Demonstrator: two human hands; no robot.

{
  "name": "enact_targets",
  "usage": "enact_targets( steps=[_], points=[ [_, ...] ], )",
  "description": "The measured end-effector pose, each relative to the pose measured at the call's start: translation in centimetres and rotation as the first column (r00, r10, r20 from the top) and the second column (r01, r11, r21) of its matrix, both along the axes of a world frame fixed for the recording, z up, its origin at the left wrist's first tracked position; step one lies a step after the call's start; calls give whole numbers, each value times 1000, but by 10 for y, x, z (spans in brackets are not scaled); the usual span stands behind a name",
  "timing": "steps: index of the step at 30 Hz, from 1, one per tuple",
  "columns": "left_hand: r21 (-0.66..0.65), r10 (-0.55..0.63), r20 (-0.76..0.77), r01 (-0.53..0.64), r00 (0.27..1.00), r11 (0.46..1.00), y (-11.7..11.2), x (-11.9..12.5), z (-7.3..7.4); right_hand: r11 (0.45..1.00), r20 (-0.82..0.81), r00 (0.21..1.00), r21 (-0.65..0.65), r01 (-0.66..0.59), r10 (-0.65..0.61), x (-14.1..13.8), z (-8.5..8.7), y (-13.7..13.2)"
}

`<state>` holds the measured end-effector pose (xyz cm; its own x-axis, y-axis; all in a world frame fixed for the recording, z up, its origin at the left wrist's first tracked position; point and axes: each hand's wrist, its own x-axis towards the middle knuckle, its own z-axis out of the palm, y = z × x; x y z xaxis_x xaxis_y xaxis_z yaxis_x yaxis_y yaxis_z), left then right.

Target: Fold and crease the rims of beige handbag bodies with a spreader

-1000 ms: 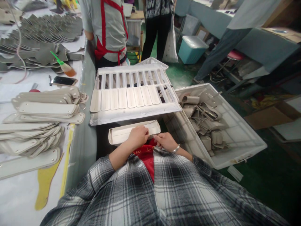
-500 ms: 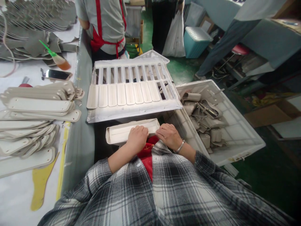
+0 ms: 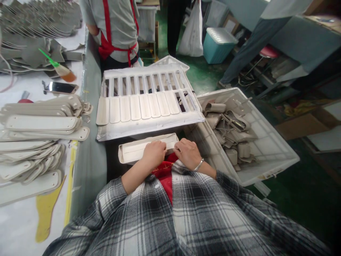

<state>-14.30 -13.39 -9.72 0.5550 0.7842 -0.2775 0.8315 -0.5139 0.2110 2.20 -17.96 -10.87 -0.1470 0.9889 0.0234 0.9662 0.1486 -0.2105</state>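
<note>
A long cream strap piece, folded along its length into a trough, lies across my lap. My left hand is curled over its near edge at the middle, fingers pressed together on it. My right hand pinches the same piece at its right end; a bracelet shows on that wrist. Just beyond the piece a white slatted rack holds several short cream strips laid side by side.
A white crate with folded cream pieces stands at my right. Stacks of flat cream straps cover the table at my left, with a phone and a glue brush farther back. A person in a red apron stands ahead.
My hands shifted slightly on the folded piece, the right hand moving in toward its right end. The view drifted a little; the rack and crate stay put.
</note>
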Motion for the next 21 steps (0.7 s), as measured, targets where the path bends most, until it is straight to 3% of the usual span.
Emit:
enact_targets(
  steps=[4,6,8,10,12,14,17,21],
  points=[
    [10,-2,-30,3,1000,1000,0,2,4,978,-36,978,-33,205,-206,1,-2,-1],
    [31,0,-36,1,999,1000,-1,3,6,967,-57,972,-128,220,-229,3,-4,0],
    [51,3,-20,-2,1000,999,-1,3,6,932,-187,944,-298,208,-271,4,-7,2],
    [42,13,4,-13,1000,999,1,3,6,829,-379,822,-527,185,-424,2,-11,4],
    [-4,28,24,-28,999,1000,3,3,5,690,-503,605,-715,109,-617,-1,-14,4],
    [-57,38,29,-37,999,998,6,3,5,593,-541,380,-805,25,-750,-6,-18,3],
    [-93,35,30,-32,999,995,10,2,5,528,-527,174,-848,-45,-832,-14,-20,0],
    [-107,44,60,-37,997,994,12,0,4,497,-499,80,-867,-40,-863,-24,-20,0]
  ],
)
